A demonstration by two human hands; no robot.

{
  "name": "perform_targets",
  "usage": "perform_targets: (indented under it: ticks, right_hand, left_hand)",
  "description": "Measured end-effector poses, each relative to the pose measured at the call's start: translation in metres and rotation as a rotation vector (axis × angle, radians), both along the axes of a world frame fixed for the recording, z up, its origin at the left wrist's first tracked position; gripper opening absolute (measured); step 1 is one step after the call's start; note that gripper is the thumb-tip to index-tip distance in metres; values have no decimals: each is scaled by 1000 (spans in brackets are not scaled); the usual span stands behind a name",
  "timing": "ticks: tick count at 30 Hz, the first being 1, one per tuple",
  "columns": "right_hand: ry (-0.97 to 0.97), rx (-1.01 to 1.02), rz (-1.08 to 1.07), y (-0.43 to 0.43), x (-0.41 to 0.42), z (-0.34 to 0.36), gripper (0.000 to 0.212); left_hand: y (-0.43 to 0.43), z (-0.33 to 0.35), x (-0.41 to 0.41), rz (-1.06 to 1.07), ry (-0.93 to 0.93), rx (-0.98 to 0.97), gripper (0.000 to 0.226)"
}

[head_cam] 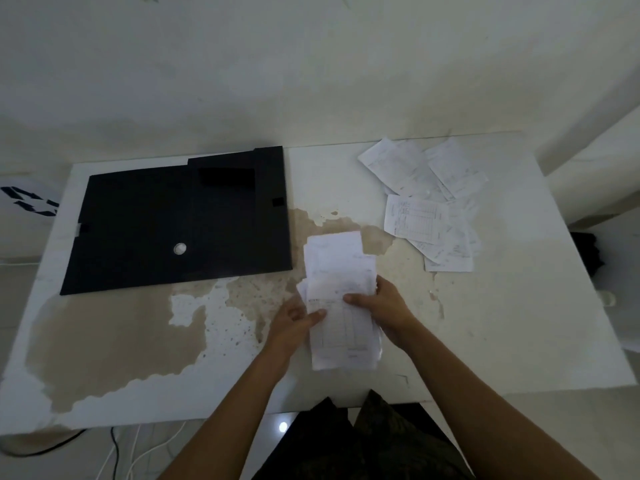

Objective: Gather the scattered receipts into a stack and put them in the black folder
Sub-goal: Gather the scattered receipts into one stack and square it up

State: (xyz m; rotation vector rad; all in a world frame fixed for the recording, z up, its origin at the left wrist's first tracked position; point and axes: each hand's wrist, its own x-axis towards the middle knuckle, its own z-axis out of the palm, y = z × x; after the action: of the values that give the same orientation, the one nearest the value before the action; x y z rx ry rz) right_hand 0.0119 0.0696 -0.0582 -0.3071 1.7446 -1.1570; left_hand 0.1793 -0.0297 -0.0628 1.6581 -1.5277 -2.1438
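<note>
Both hands held a bundle of receipts [341, 299] above the near middle of the table [519, 323]. In the head view, the left hand [294, 323] gripped the bundle's left edge, thumb laid across the top sheet and fingers curled beneath. The right hand [384, 308] closed on the right edge in the same way, thumb on top, fingers wrapped behind the paper. The sheets in the bundle sat unevenly, with upper ends fanned out past one another.

A pile of loose receipts [429, 206] lay scattered and overlapping near the table's far right corner, well apart from the hands. The black folder [180, 220] lay flat on the far left part of the table, a small round silver fitting [179, 249] showing on its surface. It was near the held bundle but not touching it.

The white tabletop was worn, with large tan patches [114, 337] where the coating had peeled. Below the near edge, cables [114, 445] trailed on the floor.
</note>
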Motion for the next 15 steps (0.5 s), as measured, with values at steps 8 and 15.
perform_targets:
  ticks: [8,15]
  right_hand:
    - [134,-182,-69,52,-73,64,25]
    - [411,-83,18,100,-124,76,24]
  left_hand:
    - [28,47,-84,-94,216,-150,25]
    - [58,61,-137,48,350,-84,22]
